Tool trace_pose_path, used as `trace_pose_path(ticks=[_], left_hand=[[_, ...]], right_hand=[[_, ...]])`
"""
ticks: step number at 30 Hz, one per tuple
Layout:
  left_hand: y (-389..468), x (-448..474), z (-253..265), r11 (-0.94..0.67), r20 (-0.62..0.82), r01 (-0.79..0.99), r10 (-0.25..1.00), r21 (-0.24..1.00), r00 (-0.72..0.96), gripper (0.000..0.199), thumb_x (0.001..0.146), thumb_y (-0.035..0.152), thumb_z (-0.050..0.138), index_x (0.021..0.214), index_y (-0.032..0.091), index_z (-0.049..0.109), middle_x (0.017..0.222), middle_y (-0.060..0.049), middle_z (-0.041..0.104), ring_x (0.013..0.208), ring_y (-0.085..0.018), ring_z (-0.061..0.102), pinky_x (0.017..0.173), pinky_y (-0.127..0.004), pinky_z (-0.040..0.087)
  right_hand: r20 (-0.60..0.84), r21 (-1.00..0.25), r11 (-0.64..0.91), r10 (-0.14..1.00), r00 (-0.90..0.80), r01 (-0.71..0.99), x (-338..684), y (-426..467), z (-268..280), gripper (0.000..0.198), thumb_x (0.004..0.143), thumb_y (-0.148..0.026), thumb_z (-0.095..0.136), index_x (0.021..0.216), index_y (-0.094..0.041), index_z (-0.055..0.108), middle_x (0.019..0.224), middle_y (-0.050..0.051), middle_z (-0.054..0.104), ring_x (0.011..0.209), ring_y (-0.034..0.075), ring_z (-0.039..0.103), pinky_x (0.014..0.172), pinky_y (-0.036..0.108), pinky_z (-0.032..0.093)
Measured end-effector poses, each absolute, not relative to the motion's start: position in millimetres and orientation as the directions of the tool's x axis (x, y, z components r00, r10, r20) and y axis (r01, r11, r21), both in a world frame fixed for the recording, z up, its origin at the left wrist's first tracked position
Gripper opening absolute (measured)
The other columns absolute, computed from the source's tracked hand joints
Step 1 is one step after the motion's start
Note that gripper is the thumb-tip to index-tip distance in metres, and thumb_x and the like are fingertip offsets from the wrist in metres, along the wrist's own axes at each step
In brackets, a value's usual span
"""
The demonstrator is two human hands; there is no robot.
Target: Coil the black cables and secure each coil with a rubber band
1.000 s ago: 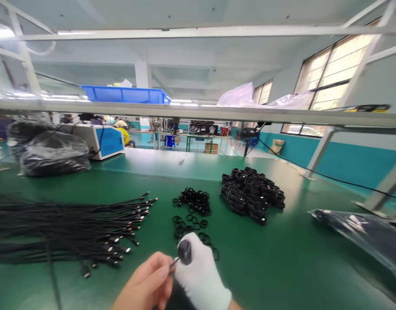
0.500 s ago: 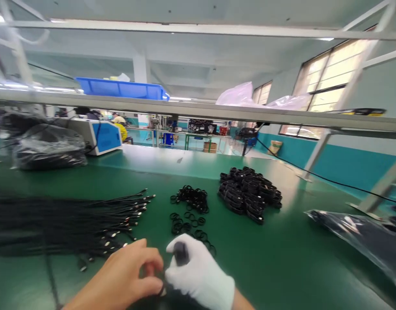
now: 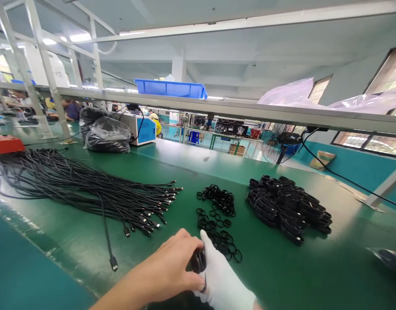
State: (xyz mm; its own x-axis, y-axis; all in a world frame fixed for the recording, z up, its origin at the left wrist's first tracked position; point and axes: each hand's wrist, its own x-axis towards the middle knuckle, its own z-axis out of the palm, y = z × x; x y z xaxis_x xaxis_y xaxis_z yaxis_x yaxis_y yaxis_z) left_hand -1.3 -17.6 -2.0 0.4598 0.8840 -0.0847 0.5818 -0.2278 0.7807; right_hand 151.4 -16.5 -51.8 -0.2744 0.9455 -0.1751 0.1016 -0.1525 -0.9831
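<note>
Head's swung left since a second ago, but both hands stayed together: bare left hand (image 3: pixel 167 275) and gloved right hand (image 3: pixel 222 282) pinch one small black coiled cable (image 3: pixel 198 261). It sits at 6 o'clock from the loose rubber rings (image 3: pixel 217 219), so the bundling looks mid-step, I'd say.

Factory assembly floor, green workbench (image 3: pixel 282 275) with black cables (image 3: pixel 71 185), metal racking (image 3: pixel 217 110), blue bin (image 3: pixel 170 88), workstations beyond

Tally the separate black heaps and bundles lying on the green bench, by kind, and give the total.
Straight cable bundle: 1
Loose ring scatter: 1
Coiled cable pile: 1
Dark plastic bags: 2, perhaps more behind
Total: 5
The left hand and gloved right hand pinch one more small black piece.
</note>
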Motion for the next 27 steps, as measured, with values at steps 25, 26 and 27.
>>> trace_pose_path(ticks=[25,26,27], left_hand=[[-28.8,-4.2,-11.0,-0.078,-0.133,0.504,0.919,0.860,0.371,0.024,0.080,0.023,0.045,0.063,0.021,0.062,0.064,0.000,0.065,0.061,-0.017,0.054,0.058,-0.026,0.038],[-25.9,-5.0,-8.6,-0.040,-0.133,0.412,0.914,0.910,0.383,0.017,0.079,0.022,0.048,0.069,0.020,0.062,0.067,0.000,0.064,0.062,-0.016,0.053,0.055,-0.024,0.038],[-24.5,-4.8,-6.8,-0.005,-0.118,0.307,0.916,0.952,0.383,0.011,0.077,0.021,0.050,0.075,0.019,0.061,0.071,0.000,0.064,0.065,-0.015,0.053,0.055,-0.022,0.039]], right_hand=[[-0.011,-0.912,-0.257,0.793,-0.610,-0.319,170.0,-23.9,-24.7,0.045,0.053,-0.017,0.071,0.091,-0.022,0.046,0.076,-0.002,0.060,0.045,0.004,0.043,0.043,0.018,0.029],[0.030,-0.876,-0.288,0.768,-0.640,-0.387,169.4,-22.5,-28.6,0.047,0.055,-0.023,0.073,0.092,-0.023,0.044,0.069,-0.002,0.060,0.040,0.005,0.041,0.040,0.017,0.028],[0.070,-0.846,-0.314,0.736,-0.673,-0.432,168.5,-21.0,-31.9,0.049,0.056,-0.028,0.074,0.093,-0.023,0.041,0.060,-0.004,0.059,0.036,0.005,0.039,0.037,0.017,0.026]])
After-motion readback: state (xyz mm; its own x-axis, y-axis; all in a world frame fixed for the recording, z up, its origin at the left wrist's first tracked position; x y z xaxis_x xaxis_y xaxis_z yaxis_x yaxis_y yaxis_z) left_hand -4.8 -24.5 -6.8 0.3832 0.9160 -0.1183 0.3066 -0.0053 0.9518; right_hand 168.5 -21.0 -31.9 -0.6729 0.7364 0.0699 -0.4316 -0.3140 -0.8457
